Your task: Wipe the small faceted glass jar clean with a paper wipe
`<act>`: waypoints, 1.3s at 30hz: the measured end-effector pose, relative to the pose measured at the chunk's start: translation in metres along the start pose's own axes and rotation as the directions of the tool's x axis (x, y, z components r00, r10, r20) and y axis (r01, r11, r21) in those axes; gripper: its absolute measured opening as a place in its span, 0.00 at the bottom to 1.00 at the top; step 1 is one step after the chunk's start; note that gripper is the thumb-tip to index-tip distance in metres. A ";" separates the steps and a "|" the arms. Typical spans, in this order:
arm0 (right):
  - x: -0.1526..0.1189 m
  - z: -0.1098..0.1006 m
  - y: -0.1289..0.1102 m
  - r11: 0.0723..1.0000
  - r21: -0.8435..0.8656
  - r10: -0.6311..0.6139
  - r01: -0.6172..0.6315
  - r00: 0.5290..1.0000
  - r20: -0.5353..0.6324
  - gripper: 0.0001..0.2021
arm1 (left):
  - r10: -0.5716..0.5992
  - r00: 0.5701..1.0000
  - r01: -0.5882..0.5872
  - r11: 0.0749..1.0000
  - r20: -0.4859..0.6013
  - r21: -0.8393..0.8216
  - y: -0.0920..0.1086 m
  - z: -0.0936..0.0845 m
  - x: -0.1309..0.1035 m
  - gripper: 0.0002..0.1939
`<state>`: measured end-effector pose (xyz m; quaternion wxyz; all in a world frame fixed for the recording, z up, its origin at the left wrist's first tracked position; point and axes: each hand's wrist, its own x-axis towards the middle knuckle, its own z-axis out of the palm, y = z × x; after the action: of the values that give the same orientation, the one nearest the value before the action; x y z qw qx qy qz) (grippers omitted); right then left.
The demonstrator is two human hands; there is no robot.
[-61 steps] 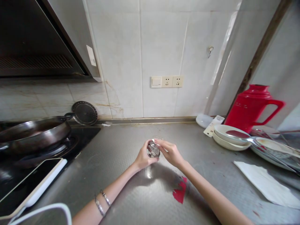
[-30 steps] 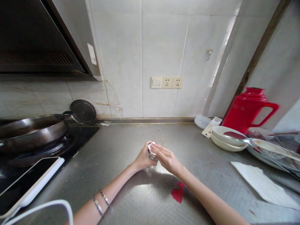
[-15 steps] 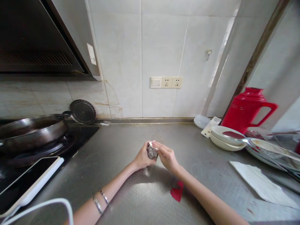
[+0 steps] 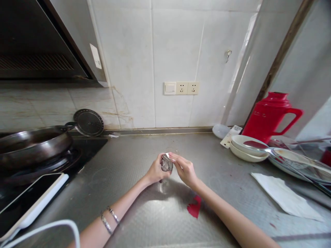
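Note:
Near the middle of the steel counter [image 4: 124,165], a small clear, glass-like object [image 4: 167,163] is held just above the surface. My left hand [image 4: 155,170] wraps round its left side and underside. My right hand [image 4: 184,168] has its fingers pressed together on a small white piece [image 4: 167,155], like tissue, at the object's upper rim. What the object contains, if anything, cannot be made out. A torn red scrap [image 4: 194,207] lies on the counter below my right wrist.
At left are a pan [image 4: 36,143] on the stove, a round black lid-like disc [image 4: 88,123] and a phone [image 4: 31,203] with a white cable. Right: a red thermos [image 4: 270,117], stacked bowls [image 4: 248,155], plates with utensils, and a white paper sheet [image 4: 287,198].
The whole view has shifted slightly. My right fingers stay at the object's rim but look a little more spread from its side. The object appears slightly turned in my left hand.

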<state>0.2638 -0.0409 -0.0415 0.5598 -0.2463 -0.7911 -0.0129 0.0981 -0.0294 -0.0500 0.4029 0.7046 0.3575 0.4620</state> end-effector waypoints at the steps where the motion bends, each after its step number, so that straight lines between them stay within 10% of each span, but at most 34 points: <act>1: 0.000 0.000 -0.001 1.000 0.000 -0.029 0.030 0.999 0.026 0.17 | -0.001 1.000 0.001 1.000 -0.002 -0.008 0.001 0.000 0.000 0.35; 5: 0.000 -0.002 -0.001 0.994 0.030 -0.109 0.106 0.988 0.106 0.18 | -0.006 1.000 0.006 0.999 -0.011 -0.043 0.005 0.001 -0.001 0.35; 10: 0.001 -0.001 0.004 0.997 0.025 0.077 -0.077 0.997 0.002 0.14 | 0.007 1.000 -0.007 1.000 0.005 0.003 0.010 0.002 -0.003 0.36; 18: 0.008 -0.008 0.000 0.986 0.022 -0.168 0.167 0.964 0.204 0.19 | 0.020 1.000 -0.020 0.999 0.007 0.048 0.002 0.004 -0.005 0.39; 34: 0.003 0.001 -0.004 0.998 -0.050 0.031 -0.032 0.999 -0.029 0.15 | 0.024 1.000 -0.024 0.999 -0.019 0.037 0.014 0.005 -0.004 0.35; 39: -0.001 0.003 -0.003 0.993 -0.016 -0.114 0.116 0.990 0.085 0.18 | 0.002 0.998 0.001 0.999 -0.061 0.049 0.009 0.005 -0.003 0.33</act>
<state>0.2603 -0.0425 -0.0424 0.5217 -0.2065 -0.8266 -0.0433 0.1032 -0.0368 -0.0439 0.3743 0.6998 0.3805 0.4747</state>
